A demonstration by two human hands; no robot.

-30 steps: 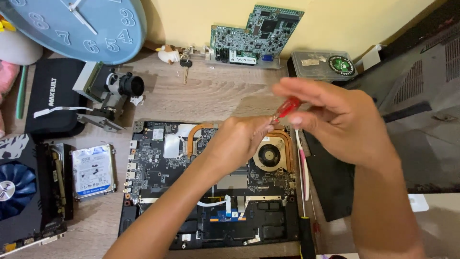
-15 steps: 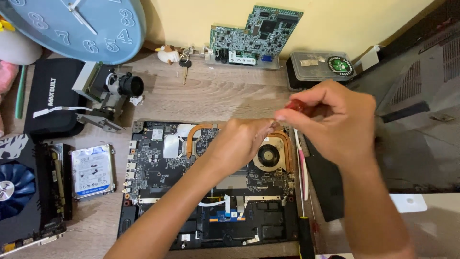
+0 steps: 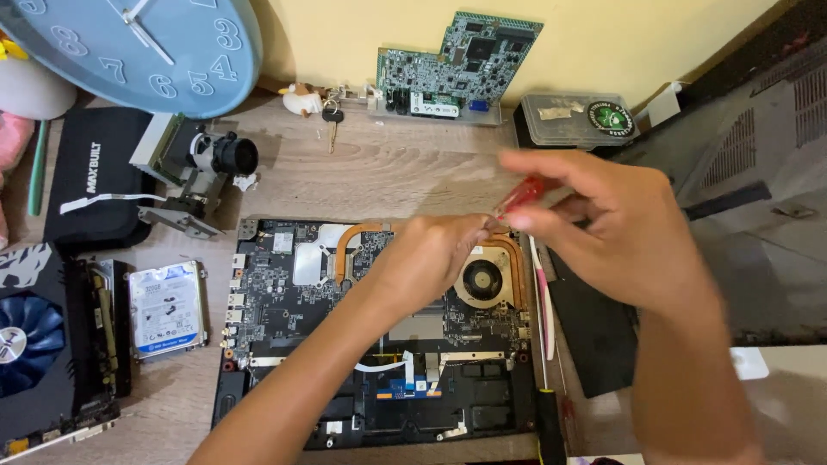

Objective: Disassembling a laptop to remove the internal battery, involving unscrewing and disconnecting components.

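An opened laptop base [image 3: 284, 301] lies on the wooden desk, its motherboard, copper heat pipe [image 3: 351, 234] and round cooling fan [image 3: 482, 280] exposed. My left hand [image 3: 431, 254] rests on the board just left of the fan, fingers curled by the heat pipe. My right hand [image 3: 612, 224] hovers above the laptop's upper right corner, gripping a red-handled screwdriver [image 3: 519, 196] whose tip points down toward my left fingers. The tip is hidden behind the hands.
A hard drive [image 3: 166, 308] and a graphics card [image 3: 34, 344] lie left of the laptop. Behind are a black pouch [image 3: 95, 185], a small camera part [image 3: 215, 159], a blue clock [image 3: 138, 43], a green circuit board [image 3: 457, 60], and a plastic box [image 3: 577, 119]. A dark panel [image 3: 749, 224] sits right.
My right hand has shifted and turned slightly with the screwdriver above the fan corner. My left hand has stayed by the heat pipe.
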